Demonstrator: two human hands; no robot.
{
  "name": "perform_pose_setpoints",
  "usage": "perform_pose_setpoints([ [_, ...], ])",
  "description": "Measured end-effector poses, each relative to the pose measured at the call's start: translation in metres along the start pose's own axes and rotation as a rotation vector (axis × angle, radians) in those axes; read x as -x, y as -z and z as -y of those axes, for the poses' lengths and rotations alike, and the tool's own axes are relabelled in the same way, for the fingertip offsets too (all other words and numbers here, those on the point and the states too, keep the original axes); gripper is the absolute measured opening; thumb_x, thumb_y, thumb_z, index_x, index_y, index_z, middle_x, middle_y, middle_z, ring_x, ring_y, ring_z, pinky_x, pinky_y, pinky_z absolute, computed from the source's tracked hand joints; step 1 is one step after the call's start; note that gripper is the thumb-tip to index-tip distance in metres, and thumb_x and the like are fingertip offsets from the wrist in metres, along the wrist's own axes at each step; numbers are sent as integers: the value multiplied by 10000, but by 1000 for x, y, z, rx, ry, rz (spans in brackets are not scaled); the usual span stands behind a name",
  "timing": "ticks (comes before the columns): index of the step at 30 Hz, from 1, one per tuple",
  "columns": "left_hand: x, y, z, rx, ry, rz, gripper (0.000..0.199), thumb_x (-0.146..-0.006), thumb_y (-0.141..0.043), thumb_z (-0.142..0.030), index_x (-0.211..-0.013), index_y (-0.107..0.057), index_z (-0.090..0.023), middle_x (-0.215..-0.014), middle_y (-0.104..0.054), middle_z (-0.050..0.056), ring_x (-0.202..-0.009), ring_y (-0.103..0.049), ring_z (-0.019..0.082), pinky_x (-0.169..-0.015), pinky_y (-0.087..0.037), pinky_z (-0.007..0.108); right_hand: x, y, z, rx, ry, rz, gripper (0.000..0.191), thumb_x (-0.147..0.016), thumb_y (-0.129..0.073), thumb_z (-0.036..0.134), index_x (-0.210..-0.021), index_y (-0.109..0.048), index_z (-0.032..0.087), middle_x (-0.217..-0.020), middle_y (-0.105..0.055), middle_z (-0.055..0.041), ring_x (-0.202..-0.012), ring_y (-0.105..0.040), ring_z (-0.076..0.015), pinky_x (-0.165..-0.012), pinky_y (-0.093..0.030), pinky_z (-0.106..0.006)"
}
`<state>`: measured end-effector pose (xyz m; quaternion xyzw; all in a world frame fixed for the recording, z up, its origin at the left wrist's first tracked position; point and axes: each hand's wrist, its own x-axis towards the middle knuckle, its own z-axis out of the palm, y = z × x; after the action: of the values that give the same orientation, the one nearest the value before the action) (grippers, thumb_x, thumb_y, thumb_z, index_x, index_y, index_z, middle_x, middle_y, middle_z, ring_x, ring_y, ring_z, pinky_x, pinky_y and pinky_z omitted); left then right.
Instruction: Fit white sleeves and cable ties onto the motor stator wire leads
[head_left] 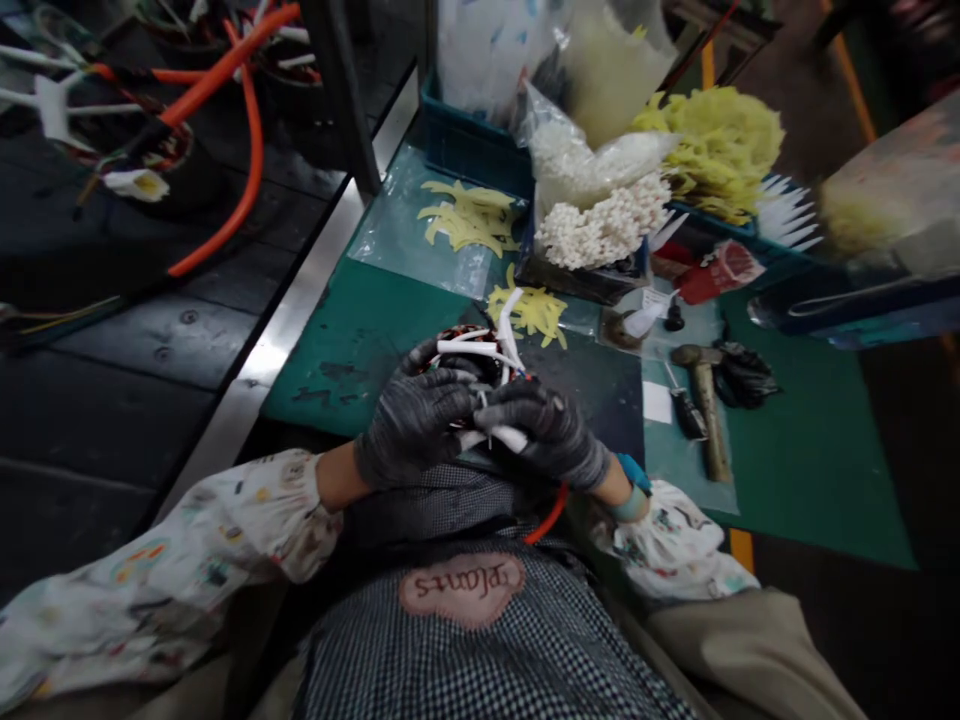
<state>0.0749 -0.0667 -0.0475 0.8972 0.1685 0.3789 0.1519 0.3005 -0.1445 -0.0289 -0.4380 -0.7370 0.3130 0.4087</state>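
Observation:
A wound motor stator point(459, 337) with copper windings and white insulating sleeves point(507, 325) sits at the table's near edge, close to my body. My left hand point(420, 412), in a dark grey glove, is closed around its left side. From the right, my right hand point(553, 428), gloved alike, has its fingers pinched over the near side of the stator. A thin white strand point(484, 402) shows between the fingertips of both hands. Gloves hide much of the stator's near rim. An orange-red cable sleeve point(550, 515) hangs below my right hand.
Yellow insulating pieces point(471, 218) lie beyond the stator. Bins with bagged white parts point(600, 222) and a yellow pile point(712, 150) stand behind. At right lie a hammer point(705, 410), a screwdriver point(684, 405) and a red cup point(720, 272). More wound stators point(169, 160) stand on the left conveyor.

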Motion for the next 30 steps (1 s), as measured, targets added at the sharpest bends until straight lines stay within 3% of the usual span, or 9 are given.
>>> perform_pose_setpoints([
  [5, 3, 2, 0, -17, 43, 6, 158, -1051, -728, -287, -1208, -741, -281, -1173, -865, -8, -1143, -831, 251, -1341, -478, 609, 6, -1, -8, 183, 26, 101, 155, -1116, -703, 296, -1240, -791, 270, -1172, -834, -29, -1058, -790, -181, -1000, -680, -366],
  [10, 1, 6, -1, 12, 46, -1, 119, -1070, -679, -315, -1171, -739, -292, -1187, -860, -18, -1132, -832, 262, -1397, -401, 664, 4, -6, 7, 411, 299, 282, 80, -1063, -775, 229, -1027, -817, 287, -1135, -856, -9, -1122, -794, -168, -1104, -650, -367],
  [12, 1, 7, -2, 37, 39, 39, 182, -1096, -614, -329, -1220, -743, -291, -1211, -858, -17, -1172, -820, 278, -1436, -319, 679, -9, -15, 17, 424, 289, 311, 116, -1092, -749, 275, -1002, -815, 304, -1167, -861, 27, -1143, -792, -138, -1095, -643, -290],
  [14, 1, 7, 0, 16, 24, 35, 219, -1091, -615, -315, -1269, -740, -293, -1218, -861, -14, -1196, -811, 291, -1438, -304, 681, -29, -21, 24, 432, 124, 236, 140, -1114, -704, 279, -1035, -815, 313, -1207, -854, 50, -1182, -783, -142, -1087, -646, -271],
  [18, 3, 6, 8, -65, -56, 31, 151, -1061, -740, -342, -1208, -744, -312, -1242, -863, -18, -1181, -818, 263, -1425, -336, 642, -63, -13, 17, 496, -143, -35, 245, -1109, -580, 160, -1199, -790, 249, -1301, -817, -41, -1244, -750, -224, -1153, -634, -394],
  [21, 6, 17, 13, -124, -136, 128, 163, -1101, -715, -360, -1252, -731, -302, -1355, -830, -26, -1330, -758, 240, -1454, -243, 634, -58, 0, 0, 460, -218, -238, 309, -1133, -475, 159, -1314, -720, 208, -1321, -790, -115, -1246, -730, -235, -1191, -604, -437],
  [23, 7, 31, 17, -237, -169, 168, 226, -1099, -728, -309, -1323, -730, -338, -1409, -799, -21, -1401, -703, 249, -1424, -290, 634, -46, 6, -15, 425, -277, -370, 303, -1108, -583, 263, -1389, -679, 201, -1388, -764, -157, -1292, -713, -283, -1209, -596, -511],
  [26, 0, 56, 23, -337, -246, 281, 423, -1072, -703, -167, -1442, -716, -370, -1360, -794, 23, -1296, -717, 236, -1253, -528, 464, -32, 8, -35, 378, -288, -228, 494, -996, -765, 305, -1467, -661, 197, -1398, -783, -163, -1258, -745, -340, -1154, -633, -572],
  [30, -22, 80, 27, -276, -400, 493, 446, -1080, -571, -76, -1468, -696, -258, -1448, -770, 56, -1322, -702, 248, -1024, -625, 347, -52, 16, -45, 400, -235, 25, 554, -932, -814, 211, -1477, -720, 177, -1387, -816, -167, -1181, -786, -329, -1107, -653, -545],
])
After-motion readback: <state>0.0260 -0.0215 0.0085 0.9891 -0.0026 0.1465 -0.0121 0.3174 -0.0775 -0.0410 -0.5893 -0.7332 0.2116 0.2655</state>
